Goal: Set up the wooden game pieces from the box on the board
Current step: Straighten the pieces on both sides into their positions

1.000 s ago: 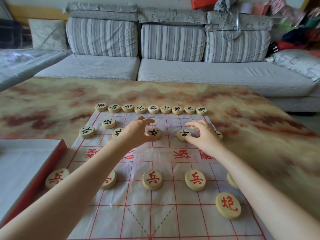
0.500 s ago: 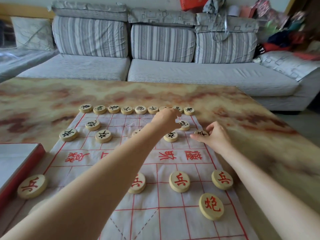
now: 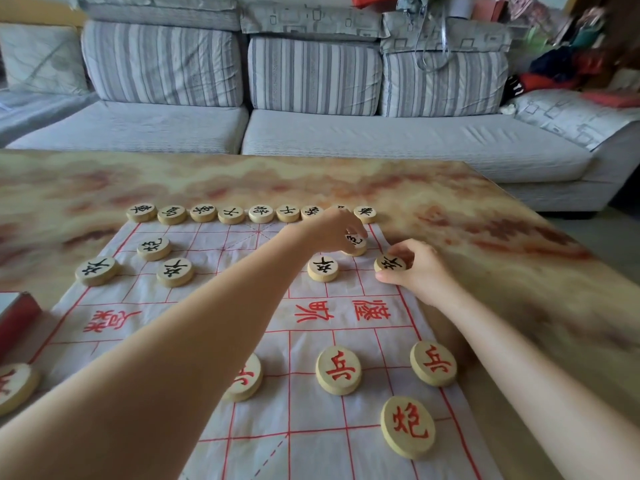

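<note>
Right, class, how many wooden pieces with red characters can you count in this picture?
5. One red-lettered piece at the picture's left edge, one half under the left forearm, two right of it in the same row, one nearest the camera. The forearm may hide more.

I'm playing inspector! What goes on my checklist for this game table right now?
Surface: marbled tan table; white cloth board with red lines.
Job's things: round wooden black-marked pieces far; round wooden red-marked pieces near; red box at left.
Clutter: nothing seen.
Grippers: left hand pinches black-marked inner piece; right hand grips black-marked edge piece.
Cables: nothing seen.
Surroundings: grey striped sofa; colourful heap far right.
</note>
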`<state>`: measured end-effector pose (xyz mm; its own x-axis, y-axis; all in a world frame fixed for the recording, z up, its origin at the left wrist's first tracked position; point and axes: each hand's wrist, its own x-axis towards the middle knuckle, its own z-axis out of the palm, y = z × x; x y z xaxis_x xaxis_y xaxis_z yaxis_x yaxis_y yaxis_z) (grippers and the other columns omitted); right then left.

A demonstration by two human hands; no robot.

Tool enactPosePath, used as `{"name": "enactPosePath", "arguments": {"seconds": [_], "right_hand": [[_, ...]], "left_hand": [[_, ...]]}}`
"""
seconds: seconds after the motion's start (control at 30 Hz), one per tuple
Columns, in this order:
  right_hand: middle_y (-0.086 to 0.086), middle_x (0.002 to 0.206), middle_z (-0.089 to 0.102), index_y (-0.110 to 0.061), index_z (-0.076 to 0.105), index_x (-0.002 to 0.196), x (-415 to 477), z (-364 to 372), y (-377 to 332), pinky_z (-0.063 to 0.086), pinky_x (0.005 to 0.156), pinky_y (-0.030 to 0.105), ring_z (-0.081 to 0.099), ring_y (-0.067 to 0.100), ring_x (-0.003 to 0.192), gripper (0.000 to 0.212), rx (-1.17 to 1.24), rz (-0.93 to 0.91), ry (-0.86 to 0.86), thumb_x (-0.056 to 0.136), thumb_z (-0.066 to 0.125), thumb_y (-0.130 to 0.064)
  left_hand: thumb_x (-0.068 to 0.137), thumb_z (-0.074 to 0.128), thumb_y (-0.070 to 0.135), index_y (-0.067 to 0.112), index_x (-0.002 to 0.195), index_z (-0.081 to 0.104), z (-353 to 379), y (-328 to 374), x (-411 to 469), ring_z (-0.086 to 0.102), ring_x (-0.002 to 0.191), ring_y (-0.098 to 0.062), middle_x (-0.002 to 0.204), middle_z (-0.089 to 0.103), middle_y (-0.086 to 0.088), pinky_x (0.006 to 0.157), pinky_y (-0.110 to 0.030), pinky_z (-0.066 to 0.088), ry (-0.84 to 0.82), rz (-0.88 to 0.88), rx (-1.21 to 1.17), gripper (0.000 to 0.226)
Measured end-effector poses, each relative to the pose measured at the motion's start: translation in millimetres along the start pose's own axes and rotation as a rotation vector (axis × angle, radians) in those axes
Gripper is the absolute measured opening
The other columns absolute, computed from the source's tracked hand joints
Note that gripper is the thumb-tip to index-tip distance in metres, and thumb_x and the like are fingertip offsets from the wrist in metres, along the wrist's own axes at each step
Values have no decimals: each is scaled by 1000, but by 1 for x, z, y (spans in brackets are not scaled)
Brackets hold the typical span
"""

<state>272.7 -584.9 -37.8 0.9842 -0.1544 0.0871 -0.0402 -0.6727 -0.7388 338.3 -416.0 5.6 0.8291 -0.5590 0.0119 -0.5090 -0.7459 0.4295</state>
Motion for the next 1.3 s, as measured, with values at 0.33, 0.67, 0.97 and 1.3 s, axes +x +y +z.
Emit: {"name": "enactPosePath", "arguments": {"seconds": [0.33,0.67,0.97,1.3], "right_hand": [[5,125,54,-13,52,127,-6,-6,0,39,88,23,54,18,110,67,130,-21,-80,67,82,-15],[7,117,54,-12,60,112,-5,-4,3,47,96,38,59,23,103,54,40,-40,-39,63,84,-17],[3,116,54,-16,60,114,-6,-6,2,45,95,34,56,19,105,53,38,-36,-42,66,82,-19],[4,117,52,-15,59,119,-7,-5,5,37,85,22,53,12,99,54,54,-66,-39,69,80,-16]], "left_hand": [[83,56,51,12,119,57,12,0,0,53,109,-26,124,51,-10,87,-32,41,114,-167,81,53],[73,75,16,17,123,57,4,-10,-3,57,103,-22,123,57,-7,91,-32,47,-32,-97,-81,54],[64,79,40,13,110,57,16,-10,-1,58,98,-22,111,60,-6,82,-33,49,140,-215,-82,58],[62,78,47,15,115,54,16,-10,-1,57,98,-21,115,57,-6,83,-34,51,114,-252,-86,67]]}}
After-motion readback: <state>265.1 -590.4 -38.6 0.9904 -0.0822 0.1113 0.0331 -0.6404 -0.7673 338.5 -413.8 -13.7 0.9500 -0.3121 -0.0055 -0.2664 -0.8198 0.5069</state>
